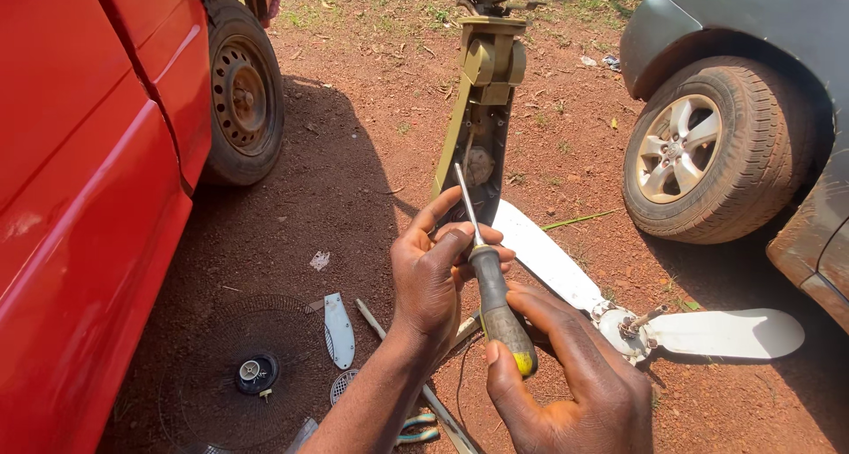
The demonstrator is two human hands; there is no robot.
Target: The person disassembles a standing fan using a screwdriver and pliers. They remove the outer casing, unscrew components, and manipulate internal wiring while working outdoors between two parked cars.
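The right hand (566, 374) grips a screwdriver (491, 286) by its handle (shaft pointing to twelve o'clock), centre frame. The left hand (438, 268) closes round the fan stand (482, 127).

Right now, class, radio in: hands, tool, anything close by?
Left hand steadies the fan stand. Right hand grips the screwdriver, tip up at the stand. Fan blades lie right, grille left, on dirt.

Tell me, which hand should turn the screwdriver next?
Probably the right hand: it already grips the screwdriver by its handle. The left hand only steadies the shaft against the fan stand.
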